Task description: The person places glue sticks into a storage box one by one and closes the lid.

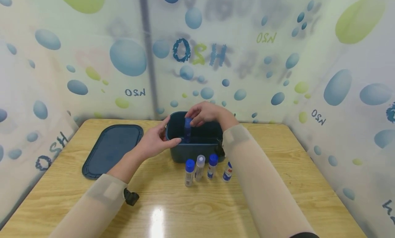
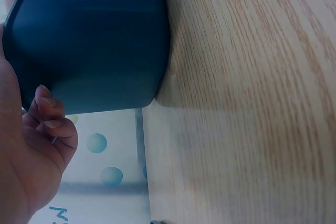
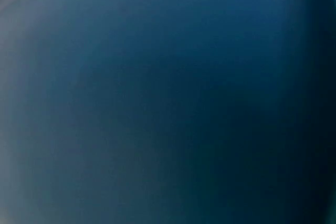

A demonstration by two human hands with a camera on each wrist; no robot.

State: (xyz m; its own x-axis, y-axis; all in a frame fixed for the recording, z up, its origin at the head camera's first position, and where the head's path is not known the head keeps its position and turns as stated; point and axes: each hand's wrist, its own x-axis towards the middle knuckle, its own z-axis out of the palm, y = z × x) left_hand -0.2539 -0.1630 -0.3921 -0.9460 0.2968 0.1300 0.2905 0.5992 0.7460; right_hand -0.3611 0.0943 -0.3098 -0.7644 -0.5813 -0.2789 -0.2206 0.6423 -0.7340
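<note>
A dark blue bin stands near the back of the table. My right hand reaches over it and pinches the top of a glue stick that hangs upright inside the left part. At the bin's left end my left hand rests on the rim, its thumb stretched over the front edge. In the left wrist view its other fingers bend loosely beside the bin's wall. Only a blurred dark blue surface fills the right wrist view.
Several glue sticks stand before the bin: a blue-capped one, one with a pale top, another blue-capped one, and one partly behind my right sleeve. A dark blue lid lies at the left. Patterned curtains enclose the table.
</note>
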